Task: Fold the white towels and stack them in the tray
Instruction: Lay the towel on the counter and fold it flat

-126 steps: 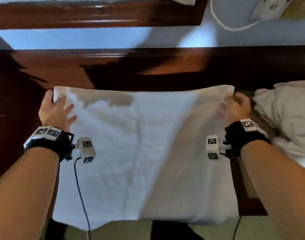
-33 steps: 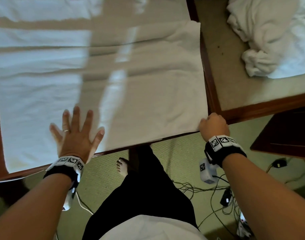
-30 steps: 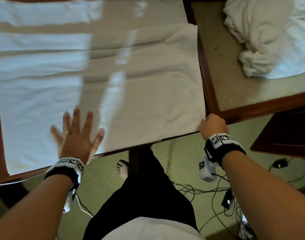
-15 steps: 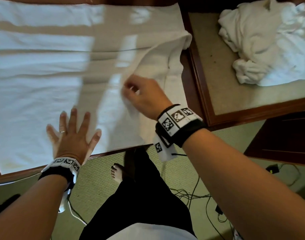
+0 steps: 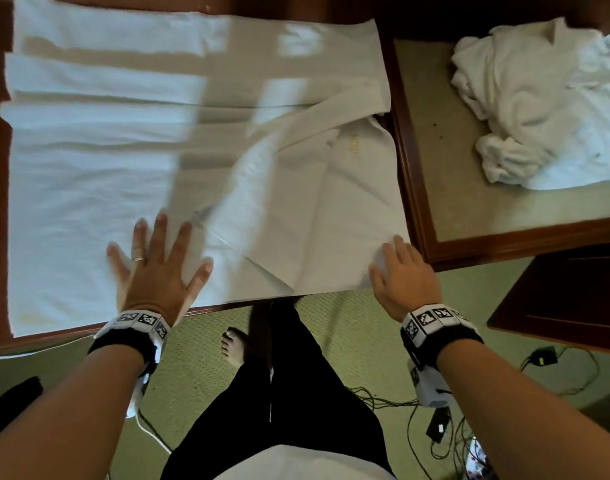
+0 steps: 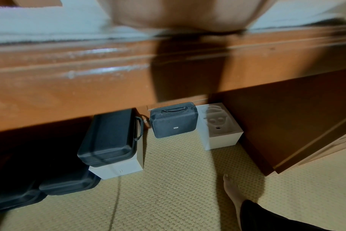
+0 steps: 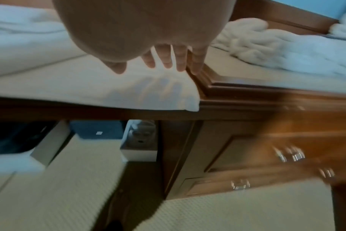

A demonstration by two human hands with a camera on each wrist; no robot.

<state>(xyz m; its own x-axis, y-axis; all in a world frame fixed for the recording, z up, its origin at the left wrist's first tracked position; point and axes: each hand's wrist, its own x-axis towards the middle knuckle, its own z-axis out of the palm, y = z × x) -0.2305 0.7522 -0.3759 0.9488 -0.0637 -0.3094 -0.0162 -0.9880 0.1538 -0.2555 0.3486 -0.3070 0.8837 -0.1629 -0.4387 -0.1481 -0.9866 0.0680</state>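
White towel (image 5: 99,174), one, spread flat across the wooden table (image 5: 402,157); its right-hand portion, lifted half a second ago, now lies doubled back as a slanted flap toward 3 o'clock, the crease running diagonally rather than square to the near hem; judged a first fold begun but not yet aligned. Left hand (image 5: 154,261): fingers splayed and straight, pressing the cloth flat at 7 o'clock, unmoved from a second ago, gripping nothing. Right hand (image 5: 405,275): back at the near right corner at 5 o'clock, fingers (image 7: 180,61) extended and resting on the cloth beside the table rim; released, not pinching. Heap of unfolded white towels (image 5: 546,109): crumpled, at 2 o'clock on the tan inset surface (image 5: 445,188), well apart from the spread towel; whether that inset is the tray cannot be told. Left wrist view shows only the palm heel and table edge; fingers hidden. Right wrist view blurred. Far hem cut off at 12 o'clock.
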